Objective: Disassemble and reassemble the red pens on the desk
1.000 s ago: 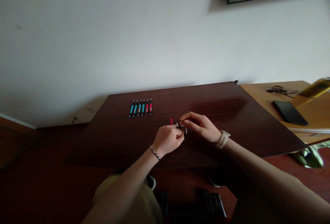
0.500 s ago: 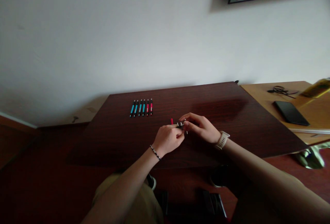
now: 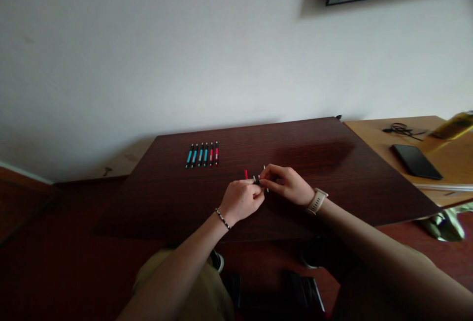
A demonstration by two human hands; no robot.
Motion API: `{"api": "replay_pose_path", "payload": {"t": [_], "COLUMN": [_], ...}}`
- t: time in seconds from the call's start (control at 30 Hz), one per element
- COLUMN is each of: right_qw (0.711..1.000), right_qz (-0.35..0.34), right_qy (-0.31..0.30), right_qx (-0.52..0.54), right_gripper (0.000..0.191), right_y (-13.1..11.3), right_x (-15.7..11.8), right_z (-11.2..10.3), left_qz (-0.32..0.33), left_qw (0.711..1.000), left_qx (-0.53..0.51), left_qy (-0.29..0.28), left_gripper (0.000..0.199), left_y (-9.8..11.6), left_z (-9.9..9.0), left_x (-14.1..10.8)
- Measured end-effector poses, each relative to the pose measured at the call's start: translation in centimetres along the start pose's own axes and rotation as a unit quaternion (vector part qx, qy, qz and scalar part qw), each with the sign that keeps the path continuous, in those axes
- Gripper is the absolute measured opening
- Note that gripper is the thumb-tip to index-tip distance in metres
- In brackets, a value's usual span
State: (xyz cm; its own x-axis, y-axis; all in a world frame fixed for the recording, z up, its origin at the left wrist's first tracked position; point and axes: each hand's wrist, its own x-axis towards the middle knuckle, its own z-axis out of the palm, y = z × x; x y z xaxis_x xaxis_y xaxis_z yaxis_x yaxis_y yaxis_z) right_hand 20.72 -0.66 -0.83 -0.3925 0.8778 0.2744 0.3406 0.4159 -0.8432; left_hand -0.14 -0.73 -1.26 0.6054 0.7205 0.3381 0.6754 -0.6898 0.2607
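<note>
Shifted since half a second ago: right hand (image 3: 291,185), brought closer to left hand (image 3: 242,200), with thumb and forefinger nearer together. Inside the left grip, apparently pinched, a small black piece (image 3: 256,180). Beside that piece, right fingertips, narrowly spaced; cannot tell whether closed on anything. Just beyond the left grip, a short red piece (image 3: 246,174) over the dark bench (image 3: 303,139); near the right fingertips, a thin white piece (image 3: 263,167), partly hidden. Farther beyond and left of both hands, four blue pens (image 3: 206,154) and two pink pens (image 3: 217,152), side by side. Possible trouble: dropping the black piece through too light a pinch, tilting it through uneven fingertip pressure, or brushing small parts away with a knuckle.
</note>
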Motion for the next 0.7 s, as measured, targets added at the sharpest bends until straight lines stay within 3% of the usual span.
{"api": "replay_pose_path", "payload": {"t": [0.37,0.7], "right_qw": [0.996,0.996], "right_qz": [-0.010,0.030], "right_qy": [-0.026,-0.026], "right_qx": [-0.090,-0.078], "right_gripper": [0.040,0.049], "right_y": [0.1,0.7], "right_x": [0.0,0.0], "right_z": [0.4,1.1], "left_qz": [0.000,0.019], "left_qw": [1.000,1.000], "left_qx": [0.003,0.016], "left_qy": [-0.016,-0.016], "left_gripper": [0.038,0.033], "left_y": [0.1,0.1], "left_z": [0.2,0.2], "left_x": [-0.1,-0.2]}}
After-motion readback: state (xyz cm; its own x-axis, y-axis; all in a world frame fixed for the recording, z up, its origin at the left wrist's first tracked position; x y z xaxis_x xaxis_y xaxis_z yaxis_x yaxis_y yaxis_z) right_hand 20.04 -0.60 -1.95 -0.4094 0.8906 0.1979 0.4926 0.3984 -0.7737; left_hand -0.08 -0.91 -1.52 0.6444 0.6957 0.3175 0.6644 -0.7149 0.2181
